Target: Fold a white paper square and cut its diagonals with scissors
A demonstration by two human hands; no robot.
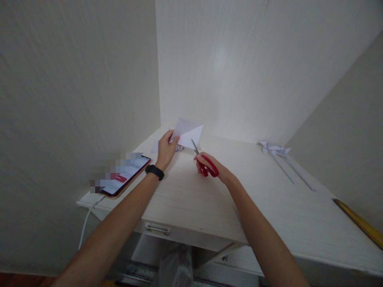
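Observation:
My left hand pinches the left side of a white square of paper, held up over the desk with a crease across its middle. In my right hand is a pair of red-handled scissors, gripped by the handles. The scissor blades point up and to the left, at the paper's lower corner; one blade lies in front of the sheet. Behind my left hand, more pieces of paper lie on the desk, partly hidden.
A phone with a lit screen lies at the left edge, a white cable hanging from it. Paper pinwheels on sticks rest at the back right. A yellow-brown object lies at the right edge. Walls enclose the desk.

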